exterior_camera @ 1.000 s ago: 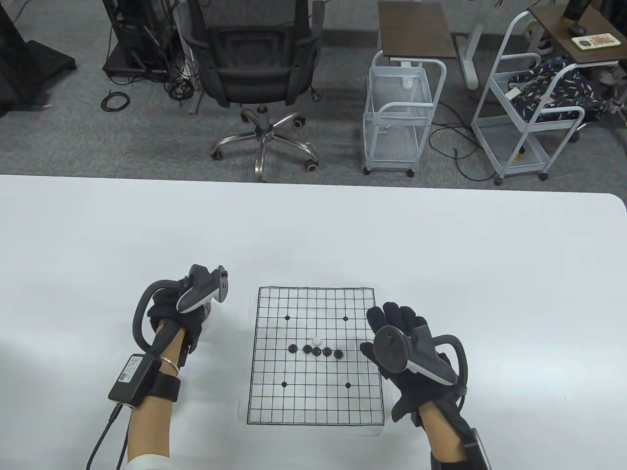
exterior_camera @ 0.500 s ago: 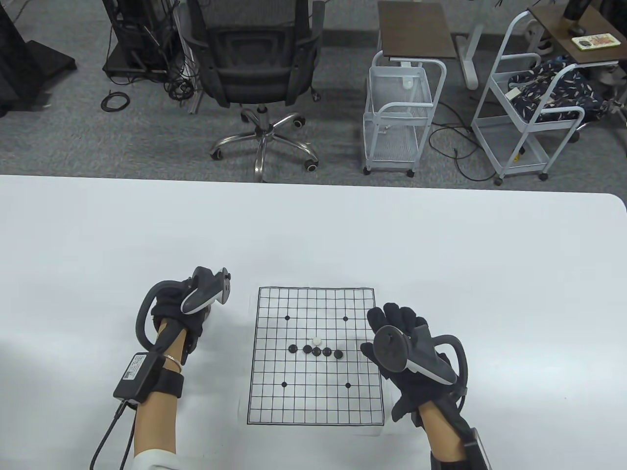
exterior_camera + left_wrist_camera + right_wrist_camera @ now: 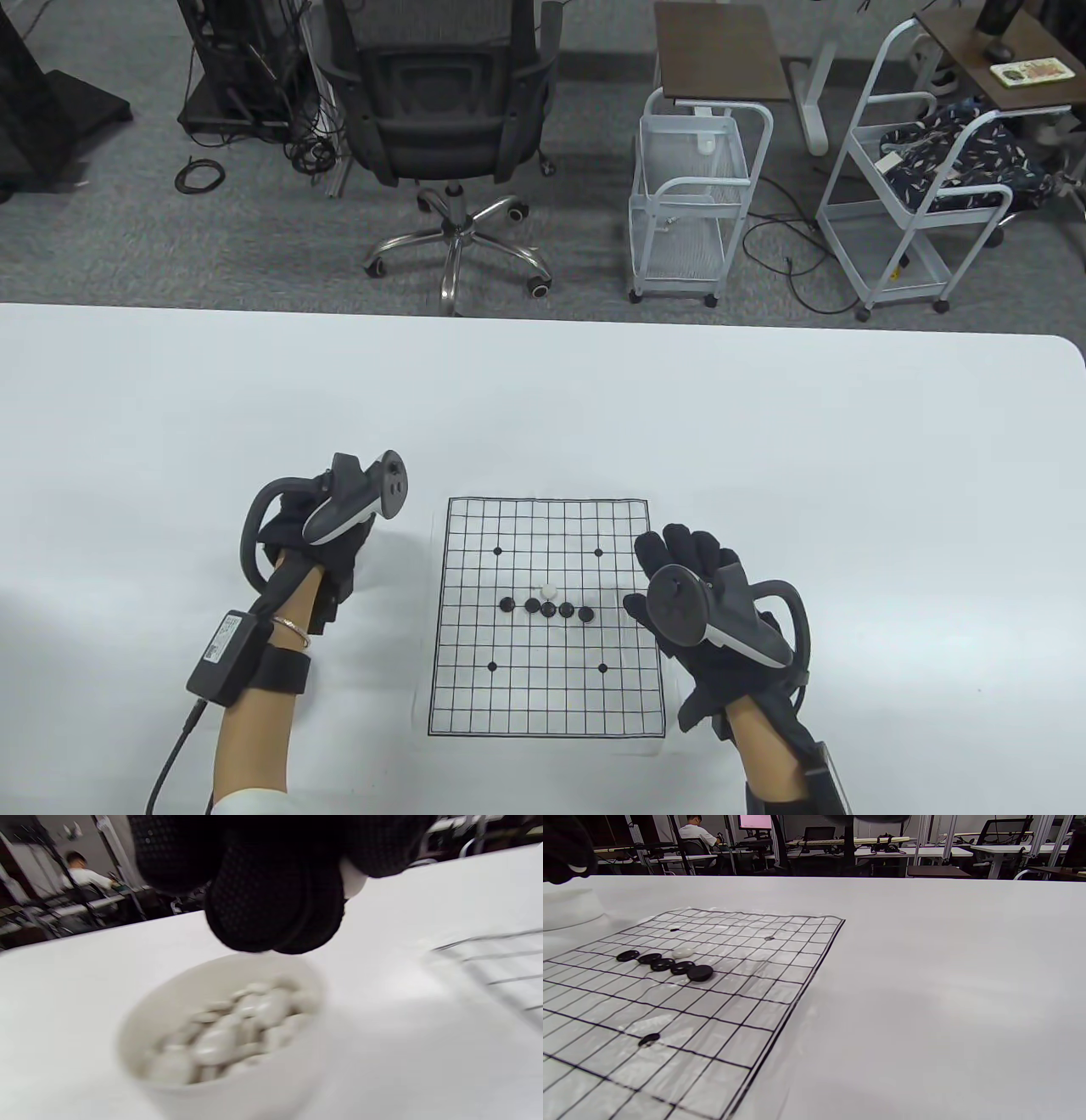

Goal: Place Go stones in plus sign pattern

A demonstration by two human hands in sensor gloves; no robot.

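The grid board [image 3: 475, 679] lies on the white table. A row of several black stones [image 3: 549, 609] runs across its middle, with one white stone [image 3: 549, 588] just above the row. They also show in the right wrist view, black stones [image 3: 664, 964] and white stone [image 3: 682, 952]. My left hand [image 3: 356, 539] hovers left of the board over a bowl [image 3: 178, 1001] of white stones [image 3: 237, 1027]. Its fingertips [image 3: 275, 912] pinch a white stone [image 3: 353, 879]. My right hand [image 3: 679, 552] rests open and empty at the board's right edge.
The bowl is hidden under my left hand in the table view. The white table [image 3: 764, 441] stretches far behind and to both sides of the board. An office chair [image 3: 441, 127] and wire carts [image 3: 691, 195] stand on the floor beyond the far edge.
My left hand has risen a little and shifted slightly toward the board, its tracker tilting up. The right hand and the stones on the board have not moved.
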